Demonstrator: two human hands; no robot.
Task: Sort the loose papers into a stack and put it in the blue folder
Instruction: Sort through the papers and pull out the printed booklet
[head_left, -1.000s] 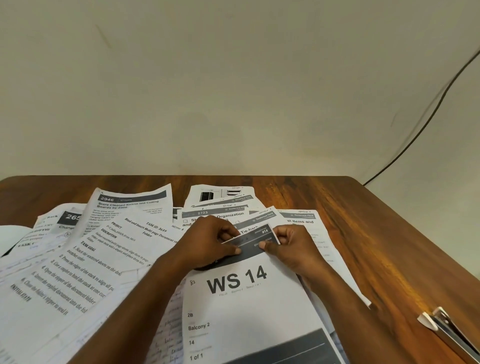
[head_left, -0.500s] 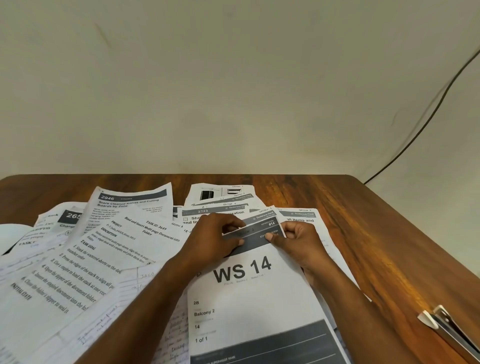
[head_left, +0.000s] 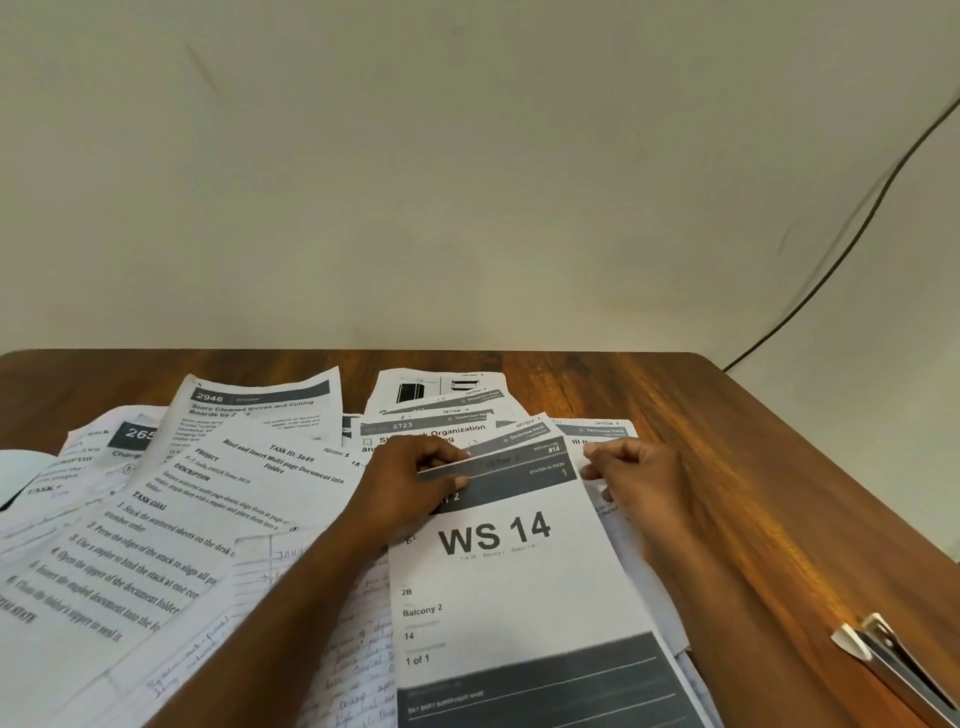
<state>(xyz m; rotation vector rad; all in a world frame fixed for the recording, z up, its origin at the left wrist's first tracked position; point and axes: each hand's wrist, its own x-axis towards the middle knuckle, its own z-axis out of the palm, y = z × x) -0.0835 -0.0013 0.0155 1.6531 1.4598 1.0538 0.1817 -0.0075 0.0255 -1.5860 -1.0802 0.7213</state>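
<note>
WS 14 sheet (head_left: 514, 597): nearest, face up on a small pile at the front of the counter (head_left: 727, 467); other sheet edges show under its right side.
Stapler (head_left: 898, 660): metal, at the near right edge, well apart from the papers.
Left hand (head_left: 415, 483): fingers curled, pinching the top left of a thin grey-banded sheet (head_left: 498, 462) lying over the head of the WS 14 sheet.
Right hand (head_left: 639, 478): fingers curled at the sheets' top right corner, gripping that edge.
Task 3649 sheet (head_left: 244, 499): left of the hands, slanted over handwritten pages.
Loose papers (head_left: 260, 410): fanned out beyond and to the left, overlapping, unaligned.
Blue folder: not in view.
Progress: early, by my reading; a few sheets gathered, most yet to be stacked, squared and put in the folder.
</note>
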